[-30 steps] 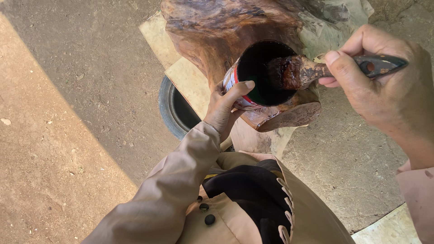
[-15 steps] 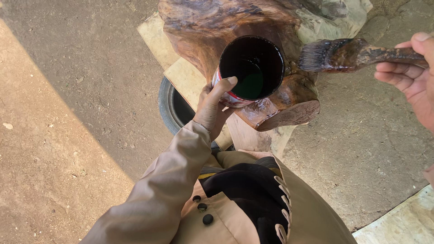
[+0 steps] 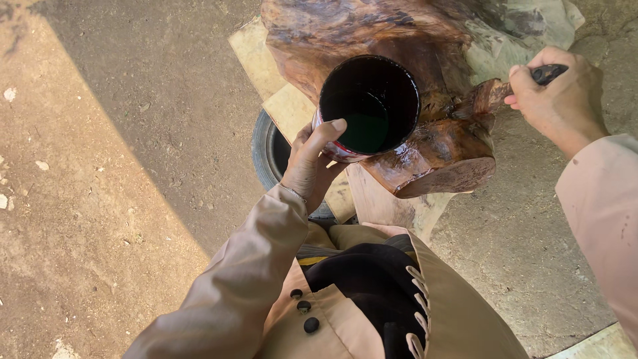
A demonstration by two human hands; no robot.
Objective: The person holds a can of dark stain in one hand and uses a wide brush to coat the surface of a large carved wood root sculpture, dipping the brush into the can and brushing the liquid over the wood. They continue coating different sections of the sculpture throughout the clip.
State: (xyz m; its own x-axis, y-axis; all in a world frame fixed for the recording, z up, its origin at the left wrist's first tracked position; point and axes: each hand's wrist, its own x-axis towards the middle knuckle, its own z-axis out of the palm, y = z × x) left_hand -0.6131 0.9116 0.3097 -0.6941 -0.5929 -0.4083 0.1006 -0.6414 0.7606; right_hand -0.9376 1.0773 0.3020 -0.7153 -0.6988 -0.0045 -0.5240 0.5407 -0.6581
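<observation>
My left hand [image 3: 311, 161] grips a round tin can [image 3: 369, 106] of dark liquid, held upright over a large glossy brown piece of wood [image 3: 425, 143]. My right hand [image 3: 558, 100] is closed around the dark handle of a paintbrush [image 3: 495, 93]. The brush's stained bristles press against the wood just right of the can. The wood's lower lobe looks wet and shiny.
The wood rests on pale boards [image 3: 279, 106] laid over a black tyre [image 3: 269, 156]. Crumpled greenish sheeting [image 3: 525, 26] lies behind the wood. Bare dirt ground [image 3: 113, 166] spreads to the left, half in sunlight. My beige sleeves and dark garment fill the lower view.
The brush came out of the can, swung right, and now its bristles touch the wood beside the can. The can stayed in my left hand.
</observation>
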